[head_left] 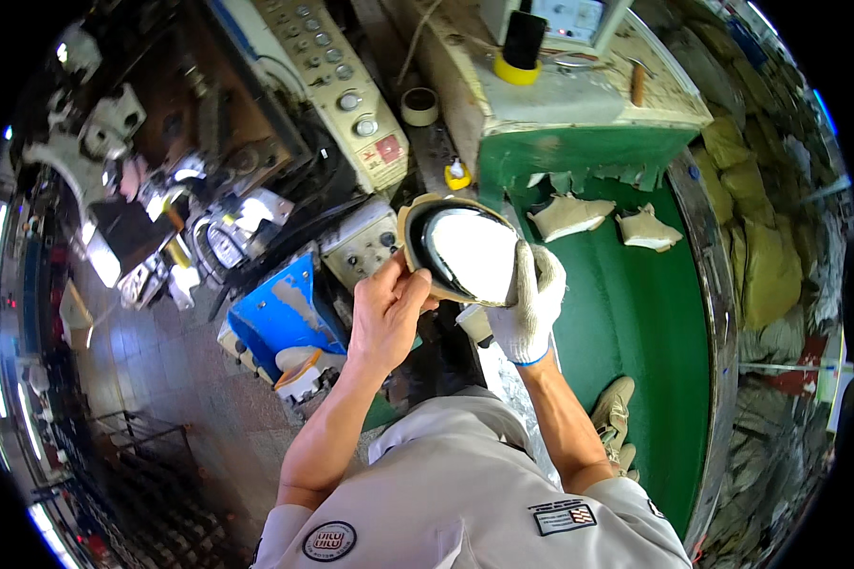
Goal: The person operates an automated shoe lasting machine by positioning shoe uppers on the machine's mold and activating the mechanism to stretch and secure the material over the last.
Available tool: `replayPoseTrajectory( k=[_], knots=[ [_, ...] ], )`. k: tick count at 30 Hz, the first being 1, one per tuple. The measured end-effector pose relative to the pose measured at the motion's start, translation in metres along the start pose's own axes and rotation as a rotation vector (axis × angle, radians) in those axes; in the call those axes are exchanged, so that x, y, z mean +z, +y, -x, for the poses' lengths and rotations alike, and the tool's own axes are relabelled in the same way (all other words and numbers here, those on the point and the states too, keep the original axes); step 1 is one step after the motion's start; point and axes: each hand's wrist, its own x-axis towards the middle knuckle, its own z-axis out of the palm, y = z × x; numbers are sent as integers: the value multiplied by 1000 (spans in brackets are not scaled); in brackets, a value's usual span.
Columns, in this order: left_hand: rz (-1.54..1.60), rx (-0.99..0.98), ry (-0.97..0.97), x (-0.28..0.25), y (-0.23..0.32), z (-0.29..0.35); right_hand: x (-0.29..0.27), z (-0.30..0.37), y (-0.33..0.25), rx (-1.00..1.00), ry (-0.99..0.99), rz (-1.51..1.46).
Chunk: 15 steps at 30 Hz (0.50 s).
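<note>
Held up in front of my waist is a shoe upper [470,251], with a smooth white face, a black inner rim and a tan outer edge. My left hand [389,302] is bare, its thumb and fingers closed on the upper's lower left edge. A white knit glove with a blue cuff covers my right hand [531,308], which grips the opposite end. The gloved thumb lies near the white face; some fingers of both hands are hidden behind the piece. Two more cream shoe uppers, one [571,217] and another [649,228], lie on the green surface [636,313] to the right.
A machine with a gauge panel [337,76] fills the left. Beside it a blue tray [285,308] has shoe-like pieces near it. Ahead, a worn bench [579,112] carries a phone [524,40] on a yellow roll. Stacked sacks [769,256] line the far right.
</note>
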Motion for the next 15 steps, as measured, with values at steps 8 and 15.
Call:
replayPoseTrajectory(
  k=[8, 15],
  knots=[
    [179, 107, 108, -92, -1, 47, 39, -4, -75, -50, -192, -26],
    [271, 138, 194, -165, -5, 65, 67, -5, -118, -87, -292, -184]
  ],
)
